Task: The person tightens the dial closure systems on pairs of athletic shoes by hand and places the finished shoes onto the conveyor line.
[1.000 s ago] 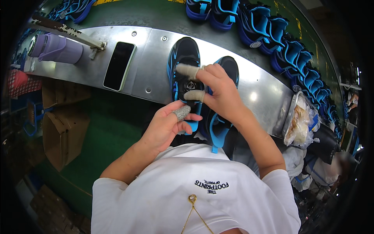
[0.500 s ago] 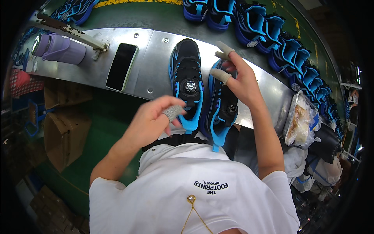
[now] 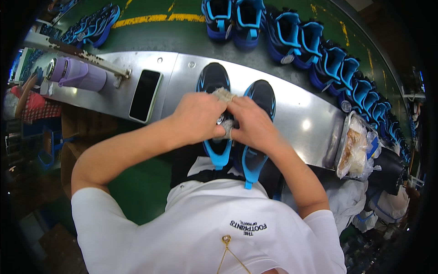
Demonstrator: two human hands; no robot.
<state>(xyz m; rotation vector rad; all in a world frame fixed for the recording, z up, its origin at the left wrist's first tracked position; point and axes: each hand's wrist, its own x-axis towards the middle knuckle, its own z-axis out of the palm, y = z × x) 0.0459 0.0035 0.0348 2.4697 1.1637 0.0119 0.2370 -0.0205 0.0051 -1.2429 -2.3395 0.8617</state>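
Observation:
Two black sneakers with blue trim stand side by side on the metal bench in front of me, toes pointing away. Over the middle of the left sneaker (image 3: pixel 212 75), my left hand (image 3: pixel 198 118) and my right hand (image 3: pixel 253 122) meet with curled fingers. Part of its round lacing dial (image 3: pixel 221 119) shows between them; the fingertips' exact grip is partly hidden. Pale finger covers wrap some of the fingers. The right sneaker (image 3: pixel 263 97) stands close by, its middle covered by my right hand and its blue heel loop toward me.
Left on the metal bench (image 3: pixel 296 118) lie a dark-screened phone (image 3: pixel 146 96) and a purple tumbler (image 3: pixel 84 75) beside a worn metal bar (image 3: pixel 98 59). A tray (image 3: pixel 341 148) with plastic-wrapped items sits at right. Beyond the bench, more blue-black sneakers (image 3: pixel 287 39) stand in a row.
Both hands have come together over the left sneaker's dial; the right hand moved left and toward me from above the right sneaker, the left hand moved right and away. The view has shifted slightly.

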